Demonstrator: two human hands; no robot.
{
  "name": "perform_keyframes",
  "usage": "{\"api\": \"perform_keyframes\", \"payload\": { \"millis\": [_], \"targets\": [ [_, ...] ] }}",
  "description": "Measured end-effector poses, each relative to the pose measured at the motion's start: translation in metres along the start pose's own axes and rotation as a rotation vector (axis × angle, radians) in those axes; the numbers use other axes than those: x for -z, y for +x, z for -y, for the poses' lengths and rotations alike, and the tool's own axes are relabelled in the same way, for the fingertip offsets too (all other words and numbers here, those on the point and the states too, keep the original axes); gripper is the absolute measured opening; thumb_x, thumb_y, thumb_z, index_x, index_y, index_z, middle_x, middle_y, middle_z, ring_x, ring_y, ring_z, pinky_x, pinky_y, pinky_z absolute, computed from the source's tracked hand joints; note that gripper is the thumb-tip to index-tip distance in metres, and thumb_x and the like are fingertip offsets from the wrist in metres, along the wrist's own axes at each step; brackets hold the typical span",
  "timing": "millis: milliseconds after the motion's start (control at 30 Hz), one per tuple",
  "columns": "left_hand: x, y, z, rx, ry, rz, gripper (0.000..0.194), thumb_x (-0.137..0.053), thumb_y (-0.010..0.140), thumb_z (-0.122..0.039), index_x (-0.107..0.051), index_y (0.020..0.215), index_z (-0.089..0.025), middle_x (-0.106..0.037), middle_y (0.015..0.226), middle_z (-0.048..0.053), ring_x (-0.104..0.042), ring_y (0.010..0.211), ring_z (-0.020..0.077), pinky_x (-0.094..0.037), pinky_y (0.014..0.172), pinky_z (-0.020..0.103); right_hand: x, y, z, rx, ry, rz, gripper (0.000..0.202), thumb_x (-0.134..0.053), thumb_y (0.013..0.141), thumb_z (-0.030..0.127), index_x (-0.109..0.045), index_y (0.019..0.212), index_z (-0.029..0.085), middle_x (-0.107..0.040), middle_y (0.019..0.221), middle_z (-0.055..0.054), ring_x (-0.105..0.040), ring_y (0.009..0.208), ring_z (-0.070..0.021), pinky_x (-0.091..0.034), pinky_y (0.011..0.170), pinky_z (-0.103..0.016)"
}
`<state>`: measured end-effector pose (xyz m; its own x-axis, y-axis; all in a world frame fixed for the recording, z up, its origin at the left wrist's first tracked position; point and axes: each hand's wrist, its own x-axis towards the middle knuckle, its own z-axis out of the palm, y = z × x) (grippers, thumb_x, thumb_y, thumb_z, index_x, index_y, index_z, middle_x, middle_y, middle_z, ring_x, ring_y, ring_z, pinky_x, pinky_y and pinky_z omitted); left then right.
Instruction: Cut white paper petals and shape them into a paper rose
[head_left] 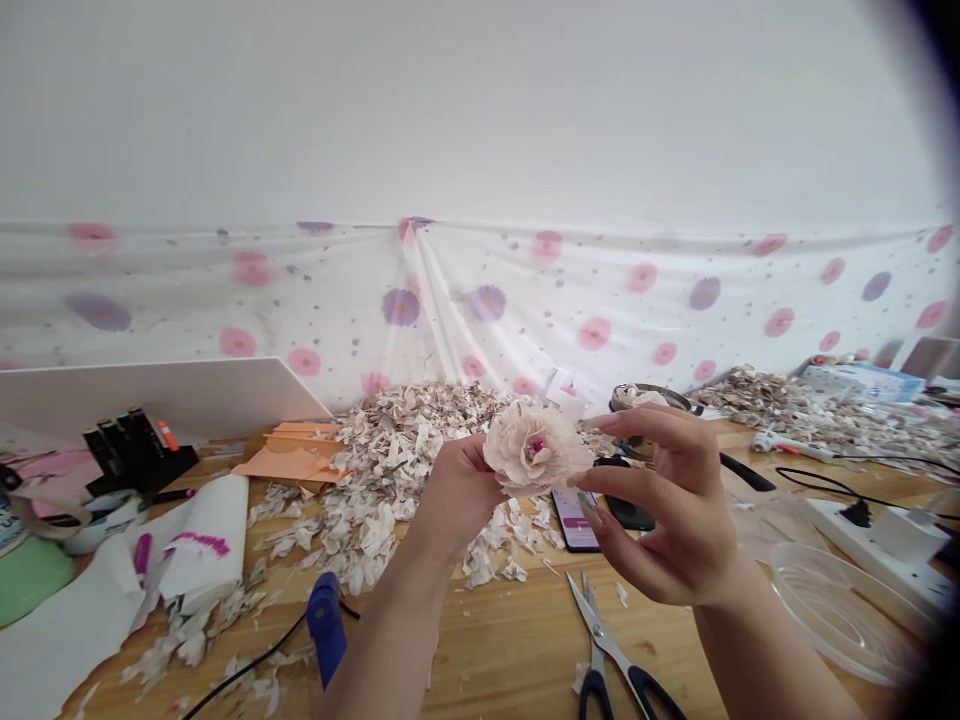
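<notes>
A pale, ruffled flower [536, 448] with a magenta centre is held up over the table, facing the camera. My left hand [463, 490] grips it from behind at its left side, the fingers partly hidden by the petals. On the right, my right hand [664, 505] has its fingers spread and curved, with fingertips at or very near the petals' right edge. Whether they touch cannot be made out. Below my right hand lies a pair of scissors [598, 632] with dark handles, blades slightly apart.
Behind the flower is a heap of pale petals [390, 450]. A phone [576, 520] lies below it. A blue tool [326, 625] with a cable, a white roll [210, 545], a power strip [870, 545] and a clear plastic container [840, 610] surround the work spot.
</notes>
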<state>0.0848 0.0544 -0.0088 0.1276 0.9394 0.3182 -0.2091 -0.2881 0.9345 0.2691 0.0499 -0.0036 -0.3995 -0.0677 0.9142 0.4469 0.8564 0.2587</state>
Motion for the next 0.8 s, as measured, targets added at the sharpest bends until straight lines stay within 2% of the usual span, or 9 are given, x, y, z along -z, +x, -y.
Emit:
{"api": "perform_keyframes", "payload": {
  "millis": [300,533,633,800],
  "targets": [
    [0.0014,0.0005,0.0008,-0.002,-0.023,0.003,0.031,-0.089,0.049,-0.030,-0.078,0.074,-0.016,-0.075,0.072,0.006,-0.070,0.079,0.0253,-0.055,0.078,0.035,0.0001,-0.0008,0.0010,-0.013,-0.024,-0.072,0.026,-0.057,0.073,0.008,-0.064,0.094,0.021,-0.054,0.112,-0.009,-0.056,0.098,-0.0276,-0.047,0.082,-0.048],
    [0.0015,0.0022,0.0023,-0.017,-0.021,-0.026,0.028,-0.088,0.050,-0.032,-0.078,0.072,-0.017,-0.074,0.069,0.004,-0.067,0.069,0.0190,-0.053,0.073,0.029,-0.0023,-0.0037,-0.0040,-0.006,-0.049,-0.224,0.024,-0.058,0.070,0.009,-0.067,0.089,0.021,-0.057,0.106,-0.009,-0.059,0.089,-0.0272,-0.049,0.074,-0.049],
    [0.0028,0.0025,0.0057,-0.043,0.075,-0.053,0.023,-0.084,0.057,-0.032,-0.078,0.073,-0.017,-0.074,0.070,0.004,-0.066,0.070,0.0204,-0.052,0.072,0.030,-0.0014,-0.0043,-0.0040,0.005,-0.039,-0.239,0.025,-0.057,0.070,0.010,-0.067,0.090,0.020,-0.057,0.106,-0.010,-0.058,0.090,-0.0272,-0.049,0.073,-0.048],
    [0.0053,-0.0018,0.0071,-0.134,0.383,-0.140,0.013,-0.069,0.070,-0.021,-0.078,0.079,-0.018,-0.071,0.070,0.003,-0.064,0.075,0.0212,-0.050,0.073,0.030,0.0006,-0.0020,-0.0002,0.012,-0.038,-0.116,0.026,-0.057,0.072,0.008,-0.066,0.094,0.019,-0.053,0.113,-0.010,-0.055,0.099,-0.0281,-0.047,0.082,-0.049]
  ]
}}
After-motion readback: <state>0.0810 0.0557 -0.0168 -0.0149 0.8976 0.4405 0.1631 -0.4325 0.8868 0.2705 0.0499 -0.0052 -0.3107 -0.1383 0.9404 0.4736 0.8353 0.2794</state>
